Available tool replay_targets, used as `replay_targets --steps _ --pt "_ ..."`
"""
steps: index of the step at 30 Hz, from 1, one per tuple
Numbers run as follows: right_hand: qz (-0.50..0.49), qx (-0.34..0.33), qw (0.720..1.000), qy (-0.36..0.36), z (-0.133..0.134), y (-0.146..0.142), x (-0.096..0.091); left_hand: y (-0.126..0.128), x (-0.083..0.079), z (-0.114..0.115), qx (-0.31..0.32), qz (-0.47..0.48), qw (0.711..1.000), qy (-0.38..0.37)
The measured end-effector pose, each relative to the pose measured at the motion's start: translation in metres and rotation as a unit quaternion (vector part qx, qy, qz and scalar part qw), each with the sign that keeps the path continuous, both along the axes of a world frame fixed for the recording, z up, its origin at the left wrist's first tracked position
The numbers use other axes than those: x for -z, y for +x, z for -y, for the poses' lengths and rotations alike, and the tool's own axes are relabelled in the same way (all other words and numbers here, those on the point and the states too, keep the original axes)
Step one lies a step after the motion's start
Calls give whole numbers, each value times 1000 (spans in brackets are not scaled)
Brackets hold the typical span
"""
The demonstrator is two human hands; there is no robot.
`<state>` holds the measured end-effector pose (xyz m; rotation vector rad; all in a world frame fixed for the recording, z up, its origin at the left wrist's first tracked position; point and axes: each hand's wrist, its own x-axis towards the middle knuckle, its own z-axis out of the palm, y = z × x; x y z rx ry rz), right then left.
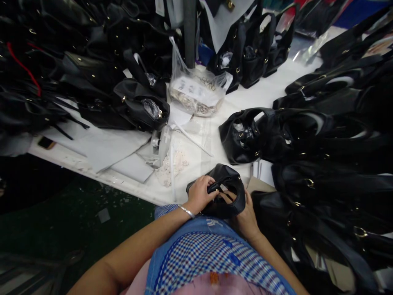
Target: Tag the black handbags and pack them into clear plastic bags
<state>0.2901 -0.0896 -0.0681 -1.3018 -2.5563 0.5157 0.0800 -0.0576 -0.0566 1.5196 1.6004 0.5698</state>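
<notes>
A small black handbag (227,174) with gold-coloured fittings lies at the table's front edge, against my apron. My left hand (201,194) has its fingers closed on the bag's handle by the opening. Round the bag's right side is my right hand (248,213), gripping it from outside; most of its fingers are hidden behind the bag. Part of the bag's inside shows through the opening, too dark to make out fully.
Behind the bag sits a clear plastic bag (199,92) of small metal parts. A tape dispenser (160,143) and a thin white stick (193,139) lie nearer. Black handbags crowd the right (245,137) and the left (141,102). White sheets (107,147) cover the left edge.
</notes>
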Motion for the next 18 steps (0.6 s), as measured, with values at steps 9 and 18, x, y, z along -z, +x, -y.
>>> replay_targets --steps 9,18 --pt "-60 5 997 43 -9 2 10 -3 0 -3 -8 -5 1000 -8" --pt "-44 -6 999 16 -16 -2 2 -6 2 -7 11 -23 1000 -5"
